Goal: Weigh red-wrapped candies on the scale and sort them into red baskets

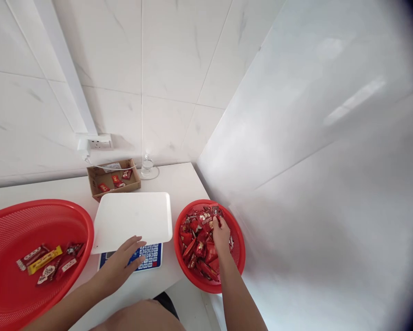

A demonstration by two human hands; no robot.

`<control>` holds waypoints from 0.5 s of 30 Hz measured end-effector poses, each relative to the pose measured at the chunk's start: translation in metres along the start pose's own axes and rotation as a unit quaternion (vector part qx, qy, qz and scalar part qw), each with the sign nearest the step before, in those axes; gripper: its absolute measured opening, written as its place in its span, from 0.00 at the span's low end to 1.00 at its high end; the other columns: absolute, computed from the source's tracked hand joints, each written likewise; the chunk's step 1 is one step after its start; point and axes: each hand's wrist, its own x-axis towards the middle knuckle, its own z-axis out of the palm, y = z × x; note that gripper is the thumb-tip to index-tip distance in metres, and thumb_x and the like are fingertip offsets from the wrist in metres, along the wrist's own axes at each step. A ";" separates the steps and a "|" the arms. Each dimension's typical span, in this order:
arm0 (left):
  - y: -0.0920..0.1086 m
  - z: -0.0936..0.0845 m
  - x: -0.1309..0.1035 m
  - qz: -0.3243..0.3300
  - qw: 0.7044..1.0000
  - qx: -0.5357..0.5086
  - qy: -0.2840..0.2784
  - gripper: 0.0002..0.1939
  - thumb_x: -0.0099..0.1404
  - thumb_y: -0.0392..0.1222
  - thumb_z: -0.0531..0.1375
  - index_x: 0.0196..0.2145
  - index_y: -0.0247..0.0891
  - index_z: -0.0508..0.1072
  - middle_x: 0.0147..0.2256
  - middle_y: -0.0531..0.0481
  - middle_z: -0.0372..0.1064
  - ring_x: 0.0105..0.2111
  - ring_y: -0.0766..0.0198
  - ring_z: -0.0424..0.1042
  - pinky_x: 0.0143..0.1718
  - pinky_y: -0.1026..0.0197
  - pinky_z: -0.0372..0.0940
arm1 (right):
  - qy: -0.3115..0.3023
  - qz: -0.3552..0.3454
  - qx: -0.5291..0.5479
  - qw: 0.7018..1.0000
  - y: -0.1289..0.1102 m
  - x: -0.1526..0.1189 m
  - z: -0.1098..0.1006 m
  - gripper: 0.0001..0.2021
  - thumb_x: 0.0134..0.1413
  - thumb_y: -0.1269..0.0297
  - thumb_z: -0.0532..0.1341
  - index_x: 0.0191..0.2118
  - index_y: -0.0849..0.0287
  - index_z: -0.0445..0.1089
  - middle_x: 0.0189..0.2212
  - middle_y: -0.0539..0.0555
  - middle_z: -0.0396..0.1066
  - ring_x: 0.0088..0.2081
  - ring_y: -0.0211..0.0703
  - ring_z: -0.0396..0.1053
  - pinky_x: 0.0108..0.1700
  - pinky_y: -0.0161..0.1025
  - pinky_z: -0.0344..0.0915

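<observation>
My left hand (121,265) is open, fingers spread over the blue keypad (149,256) of a scale, near the front edge of its white tray (133,217). My right hand (220,233) reaches into the round red basket (240,246) on the right. Its thumb and fingers pinch a small red candy packet (215,210) at the basket's upper side. Many red wrapped candies (201,243) lie beneath and beside that hand.
At the left stands a large red basket (63,206) with several wrapped bars (45,260), one of them yellow. Behind the scale are a cardboard box (134,180) with red packets, a clear glass (147,166) and a wall socket (101,142) with a white cable. A glossy wall (296,184) rises at right.
</observation>
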 end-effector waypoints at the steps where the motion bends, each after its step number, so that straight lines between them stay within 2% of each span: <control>1: 0.005 0.000 0.002 0.003 0.999 -0.031 -0.008 0.21 0.60 0.54 0.53 0.48 0.46 0.72 0.56 0.46 0.64 0.57 0.52 0.61 0.56 0.50 0.59 | -0.003 0.008 0.014 1.000 -0.003 -0.006 -0.003 0.26 0.53 0.49 0.50 0.50 0.62 0.67 0.50 0.63 0.67 0.52 0.53 0.64 0.52 0.46 0.59; 3: 0.016 0.000 0.007 -0.010 0.993 -0.113 -0.031 0.22 0.58 0.55 0.56 0.49 0.47 0.71 0.55 0.46 0.64 0.57 0.52 0.60 0.58 0.49 0.55 | -0.040 0.007 0.064 0.997 -0.011 -0.022 -0.007 0.24 0.52 0.49 0.53 0.48 0.60 0.68 0.48 0.61 0.69 0.49 0.51 0.66 0.49 0.45 0.61; 5: 0.028 -0.001 0.010 -0.057 0.971 -0.221 -0.068 0.27 0.57 0.56 0.58 0.53 0.48 0.67 0.57 0.45 0.62 0.58 0.51 0.58 0.58 0.49 0.54 | -0.120 -0.003 0.132 0.984 -0.022 -0.044 -0.004 0.21 0.51 0.49 0.55 0.45 0.58 0.69 0.43 0.58 0.72 0.44 0.48 0.68 0.46 0.43 0.63; 7: 0.039 -0.001 0.011 -0.112 0.928 -0.340 -0.106 0.32 0.56 0.56 0.60 0.57 0.49 0.60 0.58 0.43 0.59 0.58 0.53 0.58 0.56 0.51 0.56 | -0.220 -0.021 0.187 0.957 -0.034 -0.070 0.006 0.19 0.50 0.49 0.57 0.41 0.58 0.71 0.38 0.55 0.73 0.40 0.45 0.69 0.42 0.40 0.64; 10: 0.048 -0.001 0.008 -0.125 0.843 -0.502 -0.145 0.34 0.57 0.54 0.61 0.59 0.49 0.55 0.55 0.41 0.62 0.52 0.56 0.66 0.48 0.54 0.62 | -0.337 -0.056 0.208 0.916 -0.052 -0.109 0.031 0.14 0.50 0.51 0.59 0.33 0.58 0.71 0.30 0.50 0.71 0.33 0.40 0.67 0.37 0.37 0.62; 12: 0.046 -0.002 0.002 -0.128 0.807 -0.558 -0.146 0.32 0.56 0.51 0.62 0.57 0.49 0.58 0.48 0.43 0.68 0.43 0.58 0.72 0.40 0.58 0.65 | -0.381 -0.071 0.206 0.899 -0.060 -0.130 0.050 0.13 0.50 0.53 0.59 0.31 0.59 0.71 0.27 0.49 0.69 0.30 0.38 0.65 0.35 0.35 0.61; 15: 0.032 -0.003 -0.010 -0.155 0.783 -0.595 -0.095 0.23 0.55 0.49 0.64 0.48 0.44 0.65 0.37 0.49 0.72 0.35 0.62 0.74 0.34 0.62 0.66 | -0.413 -0.058 0.211 0.884 -0.065 -0.151 0.075 0.14 0.49 0.52 0.61 0.32 0.59 0.71 0.27 0.49 0.69 0.30 0.38 0.64 0.34 0.35 0.61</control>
